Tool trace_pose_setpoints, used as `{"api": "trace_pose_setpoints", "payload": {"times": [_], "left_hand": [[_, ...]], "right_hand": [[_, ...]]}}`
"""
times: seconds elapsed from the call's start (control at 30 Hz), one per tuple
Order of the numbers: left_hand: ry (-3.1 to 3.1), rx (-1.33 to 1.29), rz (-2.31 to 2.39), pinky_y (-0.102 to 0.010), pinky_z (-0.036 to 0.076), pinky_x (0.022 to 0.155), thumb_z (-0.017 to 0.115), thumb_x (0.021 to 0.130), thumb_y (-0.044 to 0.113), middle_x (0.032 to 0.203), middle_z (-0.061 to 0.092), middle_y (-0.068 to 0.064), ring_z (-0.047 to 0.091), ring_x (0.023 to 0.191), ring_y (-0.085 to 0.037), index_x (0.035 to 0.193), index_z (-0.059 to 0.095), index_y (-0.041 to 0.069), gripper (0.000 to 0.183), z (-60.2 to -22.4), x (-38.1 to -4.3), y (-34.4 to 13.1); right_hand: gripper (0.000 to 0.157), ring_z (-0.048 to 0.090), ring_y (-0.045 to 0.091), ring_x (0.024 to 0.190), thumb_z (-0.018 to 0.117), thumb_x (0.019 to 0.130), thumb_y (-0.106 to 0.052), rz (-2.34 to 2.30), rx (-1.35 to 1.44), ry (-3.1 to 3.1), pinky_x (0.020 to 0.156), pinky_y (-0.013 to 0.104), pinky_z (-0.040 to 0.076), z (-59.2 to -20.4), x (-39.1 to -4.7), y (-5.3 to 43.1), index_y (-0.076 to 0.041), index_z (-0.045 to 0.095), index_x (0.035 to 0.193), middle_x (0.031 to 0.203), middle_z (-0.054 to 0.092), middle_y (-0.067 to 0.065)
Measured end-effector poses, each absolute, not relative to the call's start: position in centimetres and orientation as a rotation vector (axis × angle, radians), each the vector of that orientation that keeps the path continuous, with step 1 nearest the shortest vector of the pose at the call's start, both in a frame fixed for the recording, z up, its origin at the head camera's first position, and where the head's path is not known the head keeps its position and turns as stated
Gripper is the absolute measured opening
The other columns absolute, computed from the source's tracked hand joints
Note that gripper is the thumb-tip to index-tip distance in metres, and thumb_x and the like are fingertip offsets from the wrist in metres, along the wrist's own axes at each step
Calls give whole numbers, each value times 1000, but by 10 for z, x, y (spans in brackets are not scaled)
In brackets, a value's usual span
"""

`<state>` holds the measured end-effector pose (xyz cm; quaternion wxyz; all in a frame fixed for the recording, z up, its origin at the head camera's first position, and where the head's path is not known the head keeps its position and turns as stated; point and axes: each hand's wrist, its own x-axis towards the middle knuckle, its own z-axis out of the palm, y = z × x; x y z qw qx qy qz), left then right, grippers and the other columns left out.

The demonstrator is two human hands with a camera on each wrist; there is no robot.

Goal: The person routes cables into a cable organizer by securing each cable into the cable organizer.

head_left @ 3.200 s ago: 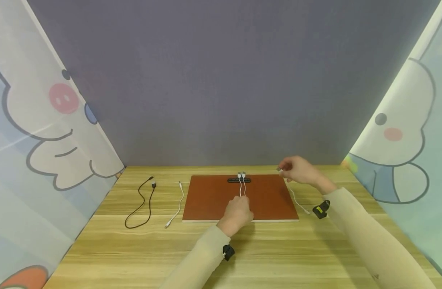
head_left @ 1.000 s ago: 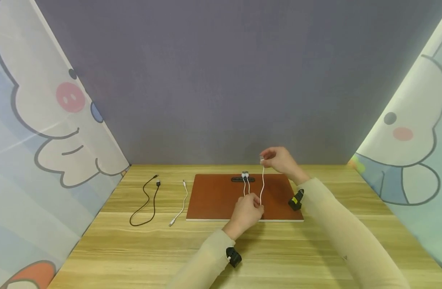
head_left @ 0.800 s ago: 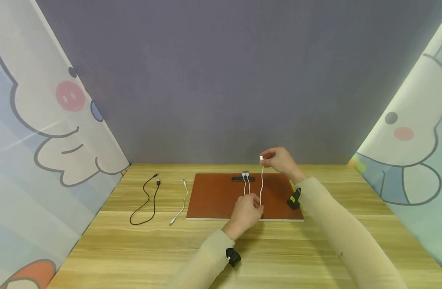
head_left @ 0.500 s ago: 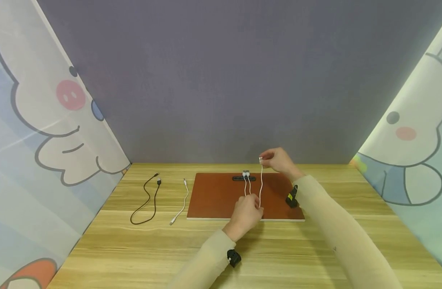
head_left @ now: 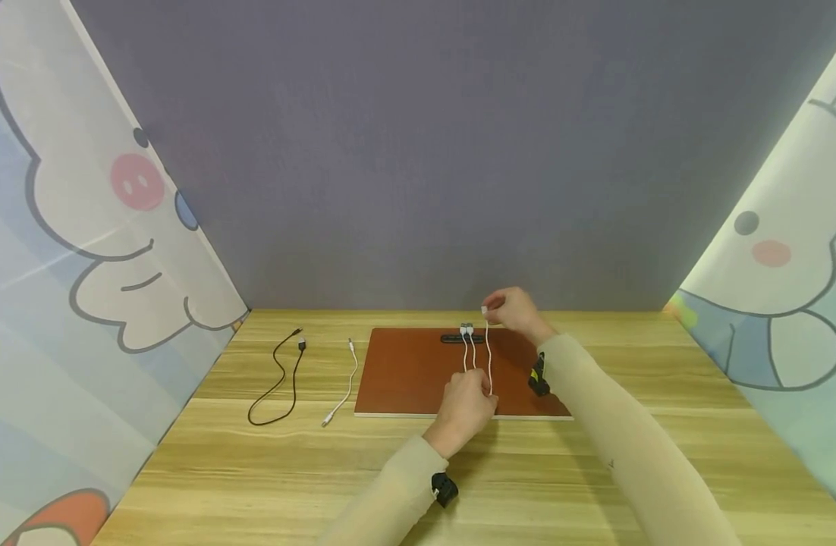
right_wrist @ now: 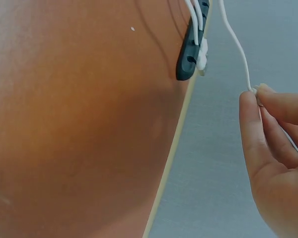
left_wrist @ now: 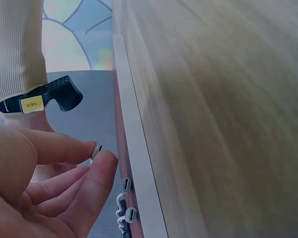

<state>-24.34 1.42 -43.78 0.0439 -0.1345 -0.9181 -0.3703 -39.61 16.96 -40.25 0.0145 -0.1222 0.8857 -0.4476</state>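
A white USB cable (head_left: pixel 489 356) stretches between my two hands above the brown board (head_left: pixel 404 371). My right hand (head_left: pixel 513 312) pinches its upper plug (head_left: pixel 485 310), just past the board's far edge. Lower down, my left hand (head_left: pixel 464 402) holds the other end; in the left wrist view its small connector (left_wrist: pixel 96 150) sits between thumb and finger. Two more white cables (head_left: pixel 465 350) run through slots of the black cable clip (right_wrist: pixel 187 62) on the board. Their plugs hang over the far edge, and their small connectors (left_wrist: pixel 131 214) show by the near edge in the left wrist view.
Left of the board lie a short white cable (head_left: pixel 343 390) and a looped black USB cable (head_left: pixel 293 387) on the wooden table (head_left: pixel 268 485). A grey wall (head_left: pixel 418 189) stands behind, with cartoon-printed panels (head_left: pixel 83 227) on both sides.
My right hand took the cable's plug end from right of the board, lifted it, then moved it left and lower toward the clip. My left hand now holds the cable's other end.
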Motion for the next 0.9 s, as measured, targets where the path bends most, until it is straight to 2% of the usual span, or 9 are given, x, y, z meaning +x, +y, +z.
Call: {"api": "trace_pose_setpoints", "payload": {"times": [0.23, 0.47, 0.9], "left_hand": [[-2832, -388, -1111, -30, 45, 55, 78, 85, 8, 65, 57, 4, 58, 60, -19, 72, 61, 12, 22, -437, -244, 15], [-2860, -375, -1076, -31, 43, 53, 78, 84, 8, 63, 54, 4, 56, 58, -19, 69, 57, 13, 27, -439, -246, 17], [-2924, -353, -1073, -31, 46, 53, 77, 88, 10, 63, 57, 3, 59, 59, -20, 69, 60, 13, 25, -439, -248, 20]], "right_hand": [[25, 72, 22, 79, 72, 88, 1, -1356, -389, 2791, 69, 33, 58, -408, -400, 163, 8, 71, 112, 97, 72, 18], [25, 70, 21, 76, 72, 87, -1, -1265, -405, 2837, 65, 31, 55, -417, -403, 159, 7, 71, 111, 94, 71, 16], [26, 72, 23, 77, 75, 89, -2, -1236, -337, 2840, 69, 34, 58, -425, -403, 152, 8, 71, 113, 95, 72, 18]]}}
